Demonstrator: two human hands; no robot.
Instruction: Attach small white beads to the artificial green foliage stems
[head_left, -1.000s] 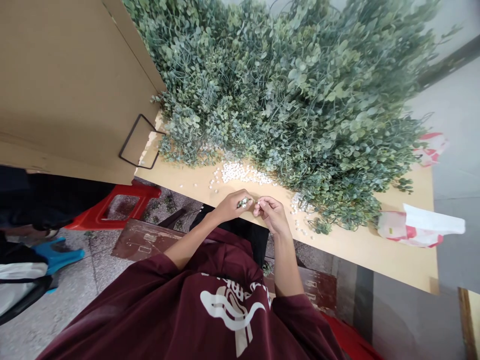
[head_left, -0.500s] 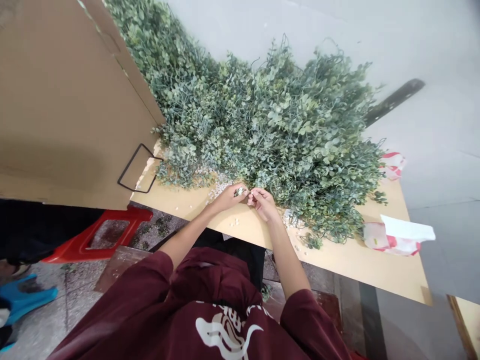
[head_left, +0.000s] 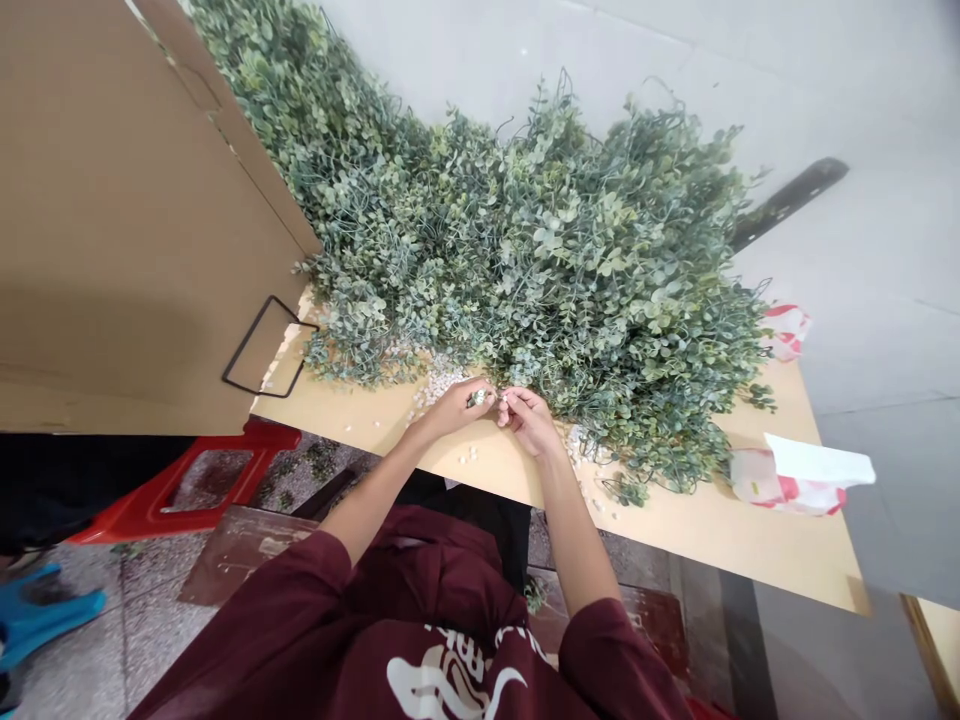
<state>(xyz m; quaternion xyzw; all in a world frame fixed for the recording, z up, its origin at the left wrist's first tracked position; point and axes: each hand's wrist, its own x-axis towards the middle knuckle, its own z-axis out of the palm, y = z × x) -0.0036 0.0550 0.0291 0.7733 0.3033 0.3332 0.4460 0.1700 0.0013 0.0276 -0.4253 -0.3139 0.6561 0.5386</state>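
A pale wood-toned table [head_left: 697,515] slants across the middle of the frame, its bare front edge dropping toward the lower right. Near the centre, the left hand [head_left: 455,408] is closed around small green-and-white bits [head_left: 478,398], while the right hand [head_left: 531,422] pinches a tiny white piece [head_left: 505,399]; their fingertips nearly meet over the tabletop. Small white pieces [head_left: 441,385] lie heaped just behind the left wrist, with strays nearer the edge. A great mass of green foliage [head_left: 525,270] fills the upper centre against a light grey wall [head_left: 615,60]; a dark perforated strip [head_left: 795,202] juts out at upper right. Cardboard [head_left: 112,220] takes up the upper left, with a black wire frame [head_left: 247,339] beside its lower corner. A red-and-white packet [head_left: 787,492] sits at the right end. At lower left, a red stool [head_left: 142,500] and a blue stool [head_left: 52,620] stand on a speckled floor [head_left: 161,600], near a worn brown board [head_left: 232,555].
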